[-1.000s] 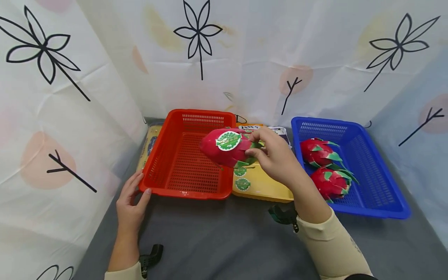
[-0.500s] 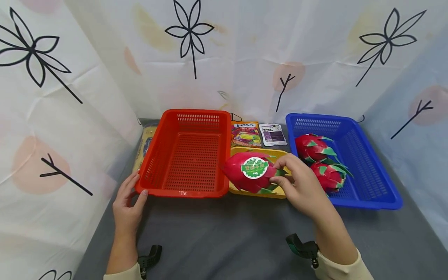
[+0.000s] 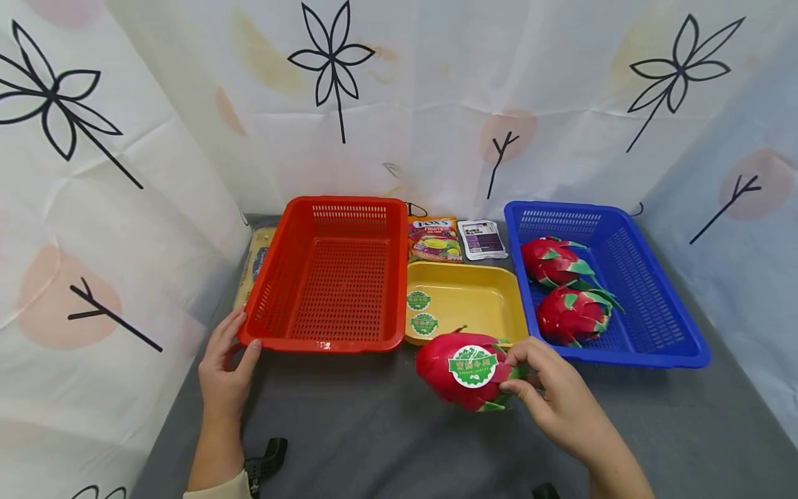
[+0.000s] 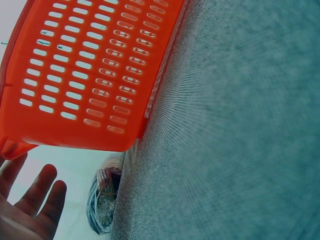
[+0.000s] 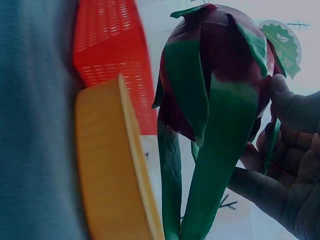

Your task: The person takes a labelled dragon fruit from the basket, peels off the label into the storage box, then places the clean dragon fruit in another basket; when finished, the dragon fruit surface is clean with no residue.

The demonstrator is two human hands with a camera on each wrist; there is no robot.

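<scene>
A pink dragon fruit with a round green-and-white sticker on its side is held just in front of the yellow tray. My right hand pinches it at its leafy end; in the right wrist view the long green leaves hang past the thumb and fingers. My left hand touches the front left corner of the red basket. In the left wrist view the left fingers are spread and mostly straight beside that corner; the thumb is hidden there.
The yellow tray has two similar stickers at its left side. A blue basket holds two dragon fruits. Behind the tray lie a Fox's packet and a white pouch. A yellowish package lies left of the red basket.
My right hand has carried the dragon fruit from the red basket's right edge, across the yellow tray, rightward and toward me. My left hand stays at the red basket's corner.
</scene>
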